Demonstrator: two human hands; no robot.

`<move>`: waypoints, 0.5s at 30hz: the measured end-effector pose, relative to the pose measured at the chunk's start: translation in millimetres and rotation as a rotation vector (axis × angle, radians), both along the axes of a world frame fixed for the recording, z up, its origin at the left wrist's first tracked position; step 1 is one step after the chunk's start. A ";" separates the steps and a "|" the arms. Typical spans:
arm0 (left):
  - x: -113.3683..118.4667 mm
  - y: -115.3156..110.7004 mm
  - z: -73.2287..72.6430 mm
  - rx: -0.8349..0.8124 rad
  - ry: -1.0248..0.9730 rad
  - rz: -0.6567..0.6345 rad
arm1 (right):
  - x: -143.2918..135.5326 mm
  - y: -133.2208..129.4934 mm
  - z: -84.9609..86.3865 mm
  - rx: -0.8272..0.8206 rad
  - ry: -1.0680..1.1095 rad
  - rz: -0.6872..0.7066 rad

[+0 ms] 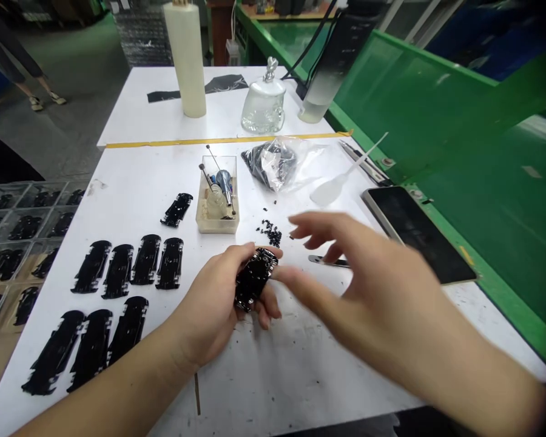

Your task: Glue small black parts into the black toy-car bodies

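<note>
The black part is over the middle of the white table, in the left hand. From where I watch, that hand is closed around its sides, I think so the bumpy face can point up. The right hand is loose, with its fingers apart. Its thumb is right by the part, but it is blurry, so I can't tell if they touch.

The tiny black bits sit in a pile just past the part, likely to be easy to reach. A thin tool lies half hidden by the right hand. More black parts lie flat on the left, spread out, maybe so they don't get mixed up. My left arm is close to the lower ones, so I'd lift it with care.

The open box and clear bag limit room ahead. The phone and green wall limit the right side. There's more room toward the near edge.
</note>
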State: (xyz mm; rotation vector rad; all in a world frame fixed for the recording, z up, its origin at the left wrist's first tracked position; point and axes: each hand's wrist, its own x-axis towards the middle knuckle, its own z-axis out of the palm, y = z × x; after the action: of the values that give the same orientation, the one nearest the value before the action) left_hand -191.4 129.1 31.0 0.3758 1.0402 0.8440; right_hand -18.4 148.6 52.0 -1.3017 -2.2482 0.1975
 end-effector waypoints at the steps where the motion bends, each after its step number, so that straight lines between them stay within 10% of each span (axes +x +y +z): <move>1: 1.1 -0.2 0.9 -0.020 -0.011 0.027 | 0.7 -8.9 -5.2 0.015 -0.037 0.002; 10: 7.6 -5.5 0.9 0.044 -0.046 0.090 | -23.0 -21.8 -22.0 0.007 -0.182 0.021; 15: 11.7 -9.0 2.7 0.119 0.054 -0.010 | 32.6 -23.1 -9.5 0.131 -0.253 -0.069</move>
State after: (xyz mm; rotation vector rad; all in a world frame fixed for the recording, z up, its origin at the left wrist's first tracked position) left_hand -179.8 120.1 33.7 0.5065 1.0398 0.8927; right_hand 14.3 125.5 42.5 -1.3962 -2.3725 -0.1451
